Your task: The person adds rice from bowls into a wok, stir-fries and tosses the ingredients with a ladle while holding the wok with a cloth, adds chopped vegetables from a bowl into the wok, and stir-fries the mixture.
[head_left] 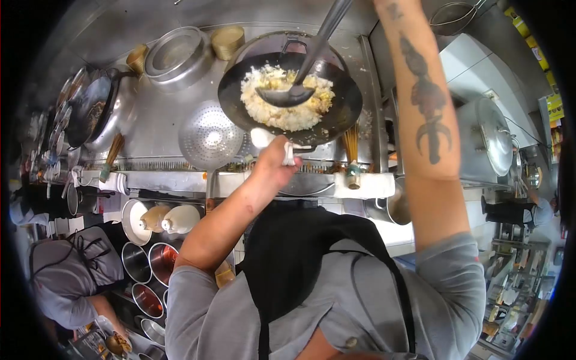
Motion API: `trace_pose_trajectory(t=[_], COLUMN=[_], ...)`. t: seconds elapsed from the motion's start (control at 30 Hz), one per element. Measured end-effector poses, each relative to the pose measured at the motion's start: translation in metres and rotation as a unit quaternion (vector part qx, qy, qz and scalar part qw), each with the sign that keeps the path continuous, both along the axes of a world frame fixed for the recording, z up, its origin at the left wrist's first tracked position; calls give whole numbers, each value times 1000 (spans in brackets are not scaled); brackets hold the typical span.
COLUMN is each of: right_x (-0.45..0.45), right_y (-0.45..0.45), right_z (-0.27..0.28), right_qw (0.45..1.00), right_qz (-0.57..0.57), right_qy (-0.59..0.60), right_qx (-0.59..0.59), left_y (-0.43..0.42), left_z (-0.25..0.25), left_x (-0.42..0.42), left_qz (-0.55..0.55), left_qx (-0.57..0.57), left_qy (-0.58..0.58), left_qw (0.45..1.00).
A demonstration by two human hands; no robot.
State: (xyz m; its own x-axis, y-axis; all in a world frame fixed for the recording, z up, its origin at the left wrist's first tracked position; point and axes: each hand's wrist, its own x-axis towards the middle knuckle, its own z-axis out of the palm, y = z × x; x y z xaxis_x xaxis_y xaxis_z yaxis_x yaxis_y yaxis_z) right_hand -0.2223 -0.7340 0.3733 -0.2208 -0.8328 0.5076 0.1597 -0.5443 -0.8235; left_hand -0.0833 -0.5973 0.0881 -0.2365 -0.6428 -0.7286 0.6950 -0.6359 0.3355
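Note:
My left hand (281, 159) is closed round the near handle of a black wok (231, 99), with a folded white cloth (262, 138) between palm and metal. Fried rice (264, 108), white with yellow bits, fills the middle of the wok. A steel ladle (286, 96) rests its bowl on the rice, and its long shaft runs up past the top edge of the view. My right forearm reaches up beyond that same edge, so the right hand is hidden from sight. Whether it holds the ladle cannot be seen.
Left of the wok lies a perforated strainer (210, 135) on the steel range. Stacked metal bowls (174, 54) stand behind it. Bamboo brushes (351, 156) hang at the front edge. A lidded pot (489, 135) is at right. A co-worker (78, 270) works at lower left beside several containers.

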Motion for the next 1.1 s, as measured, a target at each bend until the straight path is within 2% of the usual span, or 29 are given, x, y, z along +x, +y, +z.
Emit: trace_pose_trajectory(t=[0.03,0.07,0.1,0.13,0.2,0.23,0.27,0.3,0.33,0.37,0.4,0.43,0.5,0.6,0.67,0.7,0.73,0.8,0.87,0.9,0.93,1.0,1.07,1.1], right_x=[-2,-6,4,13,10,7,6,13,1,-10,-10,-9,-8,-29,-27,-7,5,6,11,7,-4,16,40,43], right_y=[-5,-14,-16,-15,-10,0,21,42,44,45,58,71,82,47,-9,-33,-72,-109,-100,-99,-108,-63,-104,-122], right_z=[-18,-54,-94,-116,-101,-98,-66,-32,-16,-1,11,22,41,14,-66,-114,-170,-154,-105,-86,-80,-83,-170,-162], right_qw=[1000,998,996,991,997,998,996,991,995,996,992,977,969,983,986,981,982,994,993,993,989,998,990,987], right_qz=[-5,-12,-56,-100,-56,-38,-50,-107,-96,-83,-60,-25,8,10,-71,-51,-74,-38,-96,-91,5,3,58,47], right_qy=[2,53,58,63,55,50,72,16,12,9,8,7,-33,-11,92,161,173,94,54,31,14,29,125,154], right_qx=[8,14,35,57,19,6,12,72,34,-3,-108,-211,-245,-183,-118,-97,4,37,-38,-70,-146,-58,-36,-3], left_y=[-14,-18,-19,-2,35,59,67,57,43,12,-17,-41,-74,-85,-84,-78,-73,-58,-21,2,30,73,117,136], left_z=[-2,-7,-31,-80,-130,-119,-117,-103,-88,-84,-103,-87,-119,-127,-117,-100,-90,-95,-108,-97,-80,-76,-71,-80], left_x=[0,1,0,-2,3,7,8,5,1,4,11,10,2,-6,-8,-8,-7,9,35,48,64,98,116,126], left_qz=[3,4,-14,-38,-51,-67,-76,-39,1,-7,-6,-15,-22,-13,0,11,22,-9,-57,-70,-87,-177,-173,-177], left_qx=[12,26,-40,-110,-70,-66,-76,-77,-74,-84,-156,-109,-109,-92,-74,-55,-37,-98,-169,-189,-207,-172,-108,-109], left_qy=[5,9,2,-70,-43,-65,-35,-43,-52,-39,11,3,-1,-25,-45,-47,-52,-88,-137,-169,-203,-232,-318,-362], left_qw=[1000,1000,999,991,995,993,994,995,996,996,988,994,994,995,996,997,998,991,974,965,953,941,926,908])
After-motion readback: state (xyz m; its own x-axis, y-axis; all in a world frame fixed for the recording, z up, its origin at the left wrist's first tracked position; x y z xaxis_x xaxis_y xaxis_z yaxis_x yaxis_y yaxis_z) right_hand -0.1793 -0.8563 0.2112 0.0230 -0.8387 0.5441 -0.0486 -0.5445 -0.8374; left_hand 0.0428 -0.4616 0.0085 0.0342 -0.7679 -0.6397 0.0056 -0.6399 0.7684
